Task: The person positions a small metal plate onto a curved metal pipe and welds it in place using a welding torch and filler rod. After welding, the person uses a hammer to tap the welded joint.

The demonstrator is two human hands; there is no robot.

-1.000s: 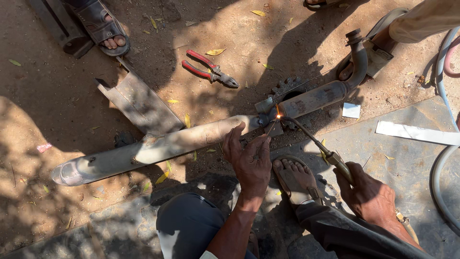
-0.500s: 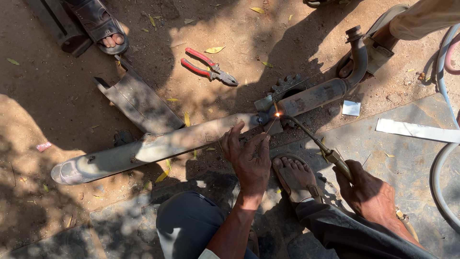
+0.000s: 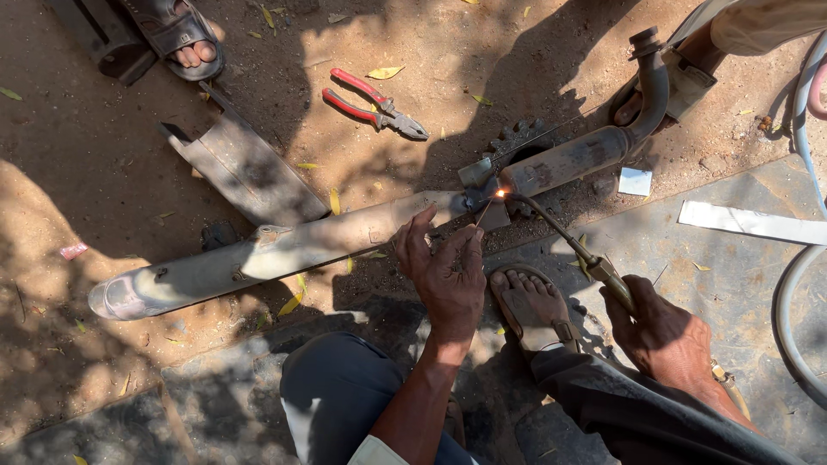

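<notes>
- Steel exhaust pipe (image 3: 284, 250) lies on dirt: rigid, probably heavy, hot near the joint; grip well away from it.
- Left hand (image 3: 448, 275) pinches a thin filler rod (image 3: 484, 212).
- Right hand (image 3: 663, 331) is closed around the torch (image 3: 568, 241).

dirt ground (image 3: 103, 172); exhaust pipe (image 3: 284, 250); pliers (image 3: 375, 103)

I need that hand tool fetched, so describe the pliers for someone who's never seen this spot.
Start at the long grey exhaust pipe lying across the dirt. Just beyond its middle, on bare sandy ground, lie the pliers. They are the only thing here with bright red handles, which are spread apart.
</notes>
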